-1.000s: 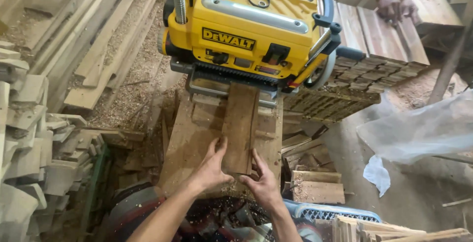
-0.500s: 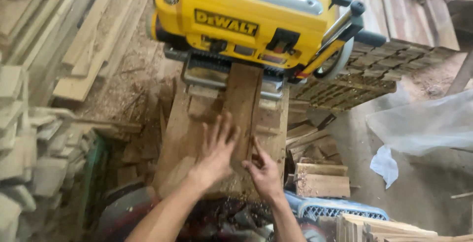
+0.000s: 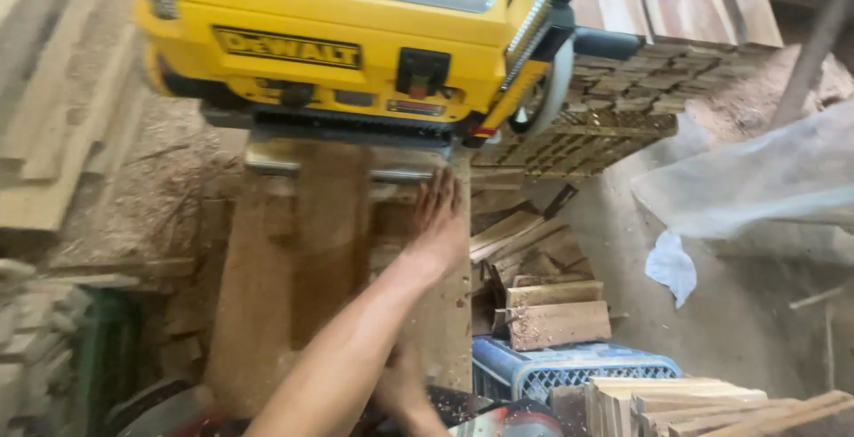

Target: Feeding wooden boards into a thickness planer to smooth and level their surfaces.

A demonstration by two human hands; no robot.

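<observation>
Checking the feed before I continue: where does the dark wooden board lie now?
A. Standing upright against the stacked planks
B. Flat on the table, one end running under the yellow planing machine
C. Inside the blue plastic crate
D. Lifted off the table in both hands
B: the dark wooden board lies flat, its far end under the yellow planing machine.

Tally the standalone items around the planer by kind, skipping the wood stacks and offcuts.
Yellow planer: 1
Board entering it: 1
Blue crate: 1
White scrap: 1
Clear plastic sheet: 1
Left hand, flat, fingers spread: 1
Total: 6
</observation>
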